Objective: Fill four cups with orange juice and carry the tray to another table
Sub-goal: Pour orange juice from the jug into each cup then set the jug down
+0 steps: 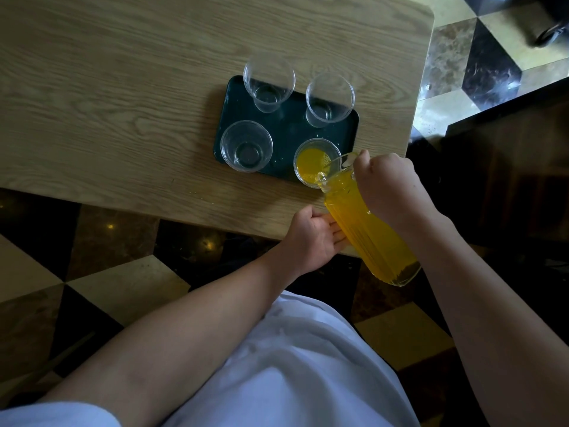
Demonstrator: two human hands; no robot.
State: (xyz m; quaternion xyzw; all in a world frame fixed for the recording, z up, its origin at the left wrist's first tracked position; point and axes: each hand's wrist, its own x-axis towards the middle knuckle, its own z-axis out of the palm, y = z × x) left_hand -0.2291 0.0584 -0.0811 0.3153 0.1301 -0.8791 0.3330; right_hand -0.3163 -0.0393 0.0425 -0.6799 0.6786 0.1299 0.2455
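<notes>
White shirt (277,365) below; right hand (388,180) grips the tilted pitcher (366,229), left hand's (311,238) straight fingers (337,234) steady it; pour slowly into the near cup (314,163).

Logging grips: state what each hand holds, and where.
Right hand grips the juice pitcher near its top, at the handle. Left hand supports the pitcher's lower side with straight fingers.
</notes>
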